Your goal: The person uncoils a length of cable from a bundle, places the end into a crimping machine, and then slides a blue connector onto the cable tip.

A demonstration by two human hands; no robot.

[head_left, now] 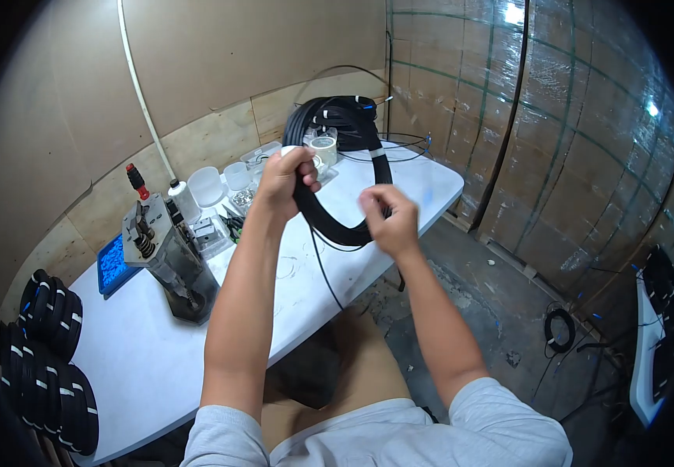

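Note:
A thick coil of black cable (325, 222) is held up over the front of the table. My left hand (292, 179) is closed round the coil's left side, by a white tape band. At the lower right of the coil is my right hand (391, 222), slightly blurred, its fingers curled in against the cable. A second white tape band (376, 154) wraps the coil's upper right. One loose cable end (323, 268) hangs from the bottom toward the table edge. Behind it, more black coils (337, 113) lie heaped on the table.
On the white table (130, 373) stand a metal bench machine (169, 265), a blue tray (111, 265) of small blue parts, a white bottle (185, 202), plastic tubs (206, 187) and a tape roll (323, 148). Banded coils (49, 381) pile up at left. Wrapped cartons (461, 93) line the right.

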